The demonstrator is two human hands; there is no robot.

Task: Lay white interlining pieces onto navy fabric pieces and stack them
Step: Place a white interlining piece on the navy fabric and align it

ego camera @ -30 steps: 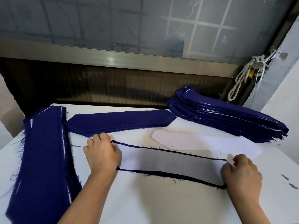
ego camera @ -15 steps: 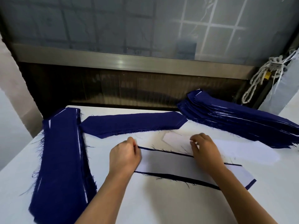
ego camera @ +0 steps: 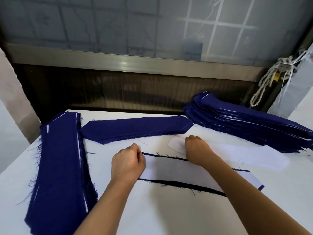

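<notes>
Right hand (ego camera: 196, 147) now apparently on spare interlining (ego camera: 254, 157).

Table (ego camera: 152, 214): white top, fills lower half twd 6 o'clock.
Window (ego camera: 118, 22): dusty pane at 12 o'clock, faint grid of bars behind it.
Rail (ego camera: 128, 63): brushed metal strip under pane, runs 9 to 3 o'clock.
Panel (ego camera: 135, 92): dark, ribbed, btwn rail & table's far edge.
Rope (ego camera: 269, 82): pale knotted bundle hanging at 2 o'clock, small yellow bit in it.
Pillar (ego camera: 294, 92): grey, 3 o'clock, just right of rope.
Wall (ego camera: 11, 92): pale, 9 o'clock.
</notes>
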